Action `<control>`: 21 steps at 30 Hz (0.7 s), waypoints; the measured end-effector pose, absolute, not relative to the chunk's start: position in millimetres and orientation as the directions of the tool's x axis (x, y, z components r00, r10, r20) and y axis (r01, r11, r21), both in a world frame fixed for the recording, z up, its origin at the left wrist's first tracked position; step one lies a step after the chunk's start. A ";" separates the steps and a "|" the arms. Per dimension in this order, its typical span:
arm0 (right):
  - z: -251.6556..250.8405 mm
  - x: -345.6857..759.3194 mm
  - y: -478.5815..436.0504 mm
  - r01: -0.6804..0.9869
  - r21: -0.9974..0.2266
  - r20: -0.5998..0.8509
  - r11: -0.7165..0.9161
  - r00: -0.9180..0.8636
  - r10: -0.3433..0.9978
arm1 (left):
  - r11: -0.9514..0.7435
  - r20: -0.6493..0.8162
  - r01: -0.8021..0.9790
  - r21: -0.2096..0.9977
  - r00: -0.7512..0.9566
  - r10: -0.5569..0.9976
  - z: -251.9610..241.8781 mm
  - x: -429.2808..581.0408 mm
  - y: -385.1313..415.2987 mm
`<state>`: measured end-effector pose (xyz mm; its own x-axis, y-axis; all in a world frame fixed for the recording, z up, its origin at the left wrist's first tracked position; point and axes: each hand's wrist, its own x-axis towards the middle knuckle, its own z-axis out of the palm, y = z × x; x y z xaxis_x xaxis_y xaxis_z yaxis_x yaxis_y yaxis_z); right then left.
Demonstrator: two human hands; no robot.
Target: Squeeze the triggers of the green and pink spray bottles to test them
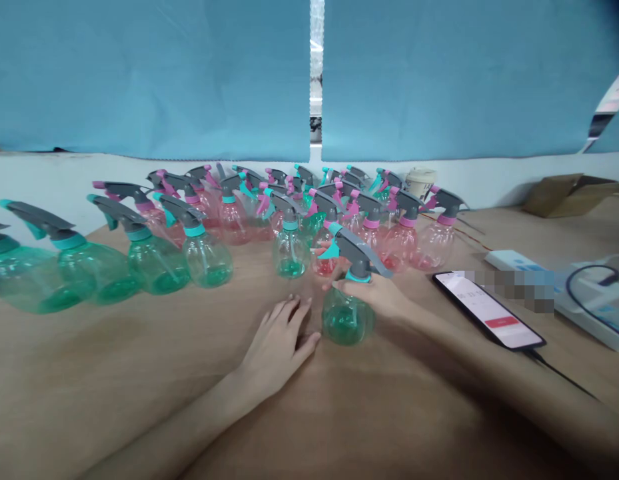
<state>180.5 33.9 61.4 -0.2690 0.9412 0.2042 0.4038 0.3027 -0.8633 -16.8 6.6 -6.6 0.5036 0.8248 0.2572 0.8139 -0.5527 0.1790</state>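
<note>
spray bottle, green-tinted with a turquoise collar and nozzle, is held over the middle of the worktop, nearer the viewer than the other bottles. it is seen nearly upright; whether its base is touching the worktop cannot be told.

as far as can be judged, the handling of this one bottle is unfinished, since it is not yet released. toward the left edge, four green bottles are set out in a slanting row, the outermost cut off by the frame. toward the back edge, pink and green bottles are crowded together. which of these have been dealt with and which are left cannot be told.

by the right hand, the bottle's neck is grasped just under the trigger head, the grip closed around it with fingertips seen beyond. the left hand is laid palm down, its grip relaxed, fingers slightly spread and nothing held; its thumb tip is placed just beside the bottle, apart from it. toward the right edge, a phone is laid flat.
</note>
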 end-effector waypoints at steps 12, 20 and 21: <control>59.4 183.0 37.1 0.220 -0.909 0.270 0.355 -0.339 0.901 | -0.558 0.248 0.825 0.089 0.524 0.815 -10.3 -34.7 11.1; 57.0 183.9 40.4 0.177 -0.901 0.309 0.396 -0.378 0.873 | -0.562 0.222 0.823 0.081 0.534 0.815 -7.7 -36.4 12.4; 58.0 183.6 39.8 0.191 -0.903 0.297 0.386 -0.374 0.879 | -0.560 0.219 0.825 0.081 0.533 0.817 -7.7 -36.0 12.1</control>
